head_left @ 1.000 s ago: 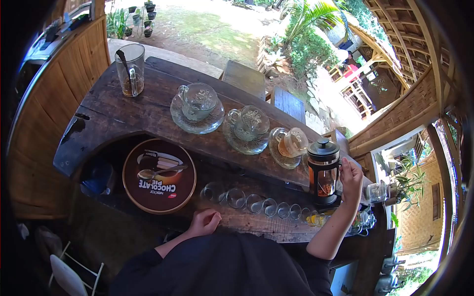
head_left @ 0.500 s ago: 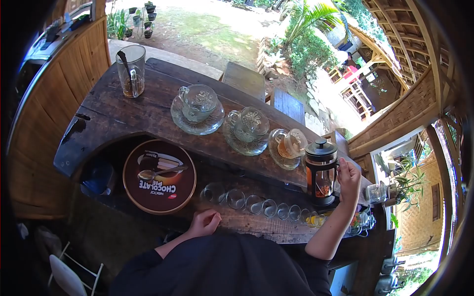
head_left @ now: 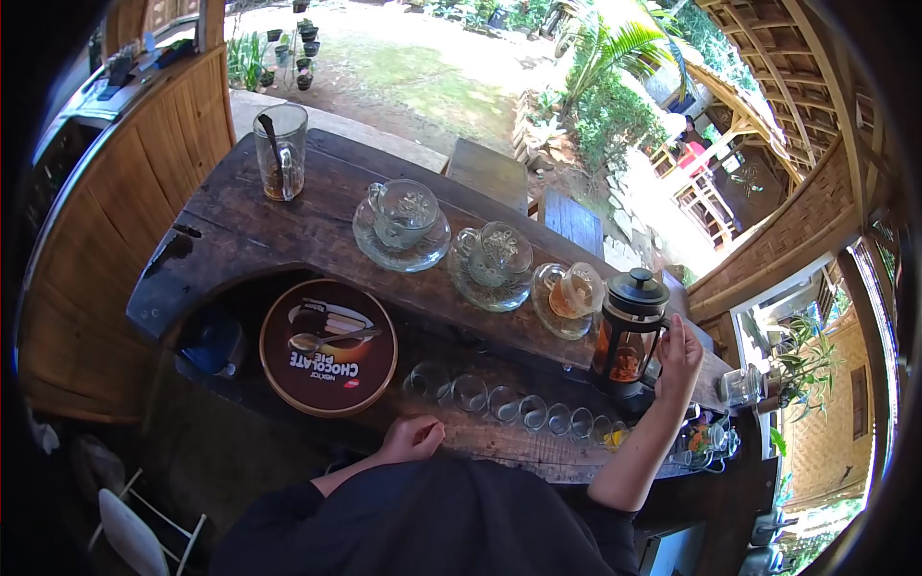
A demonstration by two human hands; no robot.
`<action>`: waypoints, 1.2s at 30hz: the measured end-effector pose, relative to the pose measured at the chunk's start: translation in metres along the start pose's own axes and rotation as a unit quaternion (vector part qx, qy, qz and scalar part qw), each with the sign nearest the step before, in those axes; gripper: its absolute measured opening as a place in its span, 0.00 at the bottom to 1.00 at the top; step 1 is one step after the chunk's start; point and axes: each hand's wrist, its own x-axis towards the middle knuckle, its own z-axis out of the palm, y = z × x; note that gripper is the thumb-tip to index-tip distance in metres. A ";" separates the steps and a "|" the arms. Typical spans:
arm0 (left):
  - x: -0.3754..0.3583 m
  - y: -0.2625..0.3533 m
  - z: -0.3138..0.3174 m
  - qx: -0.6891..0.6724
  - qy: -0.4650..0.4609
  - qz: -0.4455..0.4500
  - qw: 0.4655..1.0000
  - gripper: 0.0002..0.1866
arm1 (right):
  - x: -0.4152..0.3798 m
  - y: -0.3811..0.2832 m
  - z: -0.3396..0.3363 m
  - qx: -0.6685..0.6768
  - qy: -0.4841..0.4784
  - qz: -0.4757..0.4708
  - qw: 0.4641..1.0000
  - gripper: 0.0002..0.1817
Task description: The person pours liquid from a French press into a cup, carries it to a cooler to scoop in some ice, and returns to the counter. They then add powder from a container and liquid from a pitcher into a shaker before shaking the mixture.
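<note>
My right hand (head_left: 680,350) grips the handle of a French press (head_left: 626,331), which has a black lid and frame and holds reddish-brown liquid. The press leans, its lid tipped right and its base to the left. Just left of it, a glass cup with amber liquid (head_left: 573,291) sits on a glass saucer (head_left: 549,322). Farther left, two clear glass cups stand on saucers, one in the middle (head_left: 499,252) and one beyond it (head_left: 403,213). My left hand (head_left: 410,439) is curled into a loose fist near the counter's front edge, with nothing visible in it.
A round chocolate pie tin (head_left: 327,379) with a spoon (head_left: 331,338) on it lies on the lower shelf. Several small glasses (head_left: 471,392) line that shelf. A tall glass mug (head_left: 281,158) with a dark utensil stands at the far left. A glass jar (head_left: 740,387) is at right.
The French press has gone from nearly upright to leaning, its base swinging left. The whole view has shifted slightly right and down. My left hand keeps its place by the counter edge.
</note>
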 end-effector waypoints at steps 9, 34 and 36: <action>0.002 -0.003 0.002 0.034 -0.011 -0.012 0.999 0.09 | -0.012 -0.046 0.017 0.016 -0.013 -0.032 0.999 0.19; -0.019 0.040 -0.114 -0.002 -0.265 -0.166 0.950 0.14 | -0.021 -0.069 0.114 -0.209 -0.116 -0.066 0.969 0.23; -0.025 0.035 -0.131 0.038 -0.253 -0.177 0.950 0.14 | -0.021 -0.069 0.118 -0.215 -0.119 -0.071 0.967 0.23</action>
